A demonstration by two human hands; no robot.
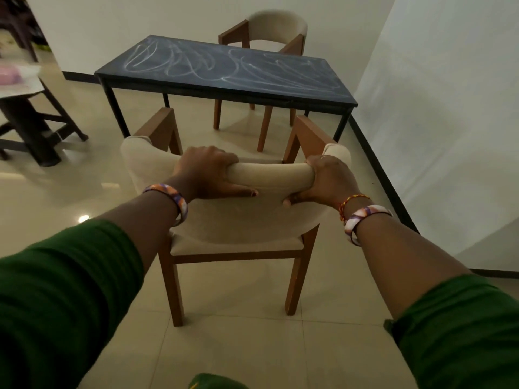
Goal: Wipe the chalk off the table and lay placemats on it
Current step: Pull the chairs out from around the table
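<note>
Before the chalk-scrawled black table (224,70), left hand (207,172) and right hand (327,181) both clamp the beige armchair's backrest (269,172); scribbles illegible.

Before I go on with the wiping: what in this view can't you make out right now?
- Head view: the near chair seat is hidden behind its own backrest, which the left hand and right hand grip.
- The pink thing on the side table at the left edge is blurred and cut off; unidentifiable.
- No cloth or placemats recognisable.
- The far chair seat is hidden by the chalk-marked table.
</note>
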